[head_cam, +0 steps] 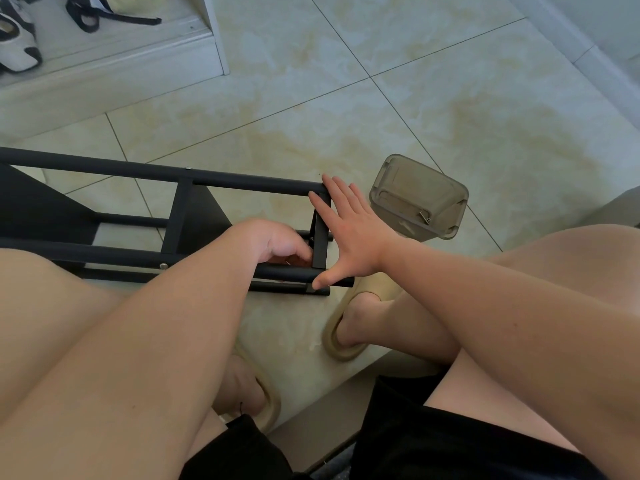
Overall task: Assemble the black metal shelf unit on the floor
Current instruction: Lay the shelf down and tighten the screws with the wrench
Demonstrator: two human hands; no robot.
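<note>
floor (415,116): pale marbled tiles with thin dark grout lines; everything below is set on it.
legs: bare thighs are seen at lower left and right, with black shorts (450,438) at the bottom edge; the person is seated above the work.
shelf frame (138,169): black metal, laid on its side on the floor at centre-left. Long round tubes run left to right, joined by a flat upright bar (180,216); the near end is closed by a short end piece (320,237) between the hands.
cabinet (214,36): pale, at top left, its white side panel reaching the floor; black-and-white shoes (17,46) are kept inside.
tub (415,199): smoky clear plastic, tipped on its side just right of the frame end; a small metal part (424,216) is seen inside.
right hand (349,233): spread flat, fingers straight, laid against the frame end; fingertips are on the upper tube's end, the thumb on the lower tube. Nothing is gripped.
left hand (273,242): fingers are curled in beside the end piece, tips hidden; whether anything is held cannot be told.
slippers: tan, one worn on each foot, right (332,341) just below the frame end, left (270,400) nearer the body.
screws: silver heads are seen on the upper tube (188,168) and the lower tube (162,266).
</note>
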